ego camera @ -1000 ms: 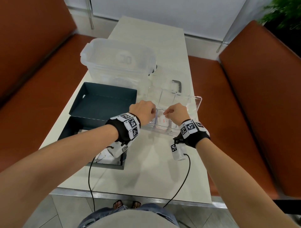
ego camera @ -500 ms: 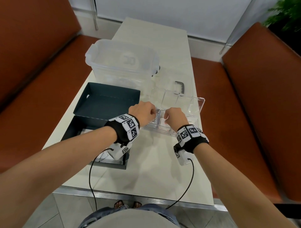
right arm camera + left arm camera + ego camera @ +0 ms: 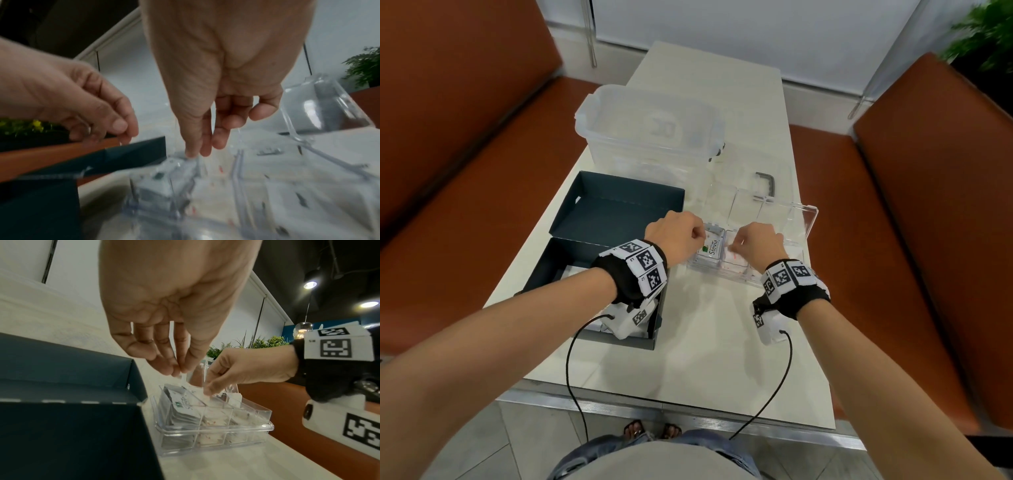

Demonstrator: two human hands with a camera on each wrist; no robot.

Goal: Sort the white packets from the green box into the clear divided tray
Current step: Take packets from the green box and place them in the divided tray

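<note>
The table carries a large lidded clear container at the far end. The green box lies open at the near left, with white packets still visible inside it under the left wrist. The clear divided tray sits just to the right of the box, lid swung open to the far side.

The tray's near-left compartment holds a stack of white packets with a green logo; the compartment to its right holds packets with red markings.

The left hand hovers above the near-left compartment, fingertips pinched on a thin white packet standing on edge. The right hand reaches into the neighbouring compartment, fingers extended downward onto the packets; whether it grips one cannot be determined, as the right wrist view is blurred.

Step in hand: seating packets in their compartments. The next move likely calls for lowering the pinched packet flat onto its stack, releasing it, then returning to the box.
</note>
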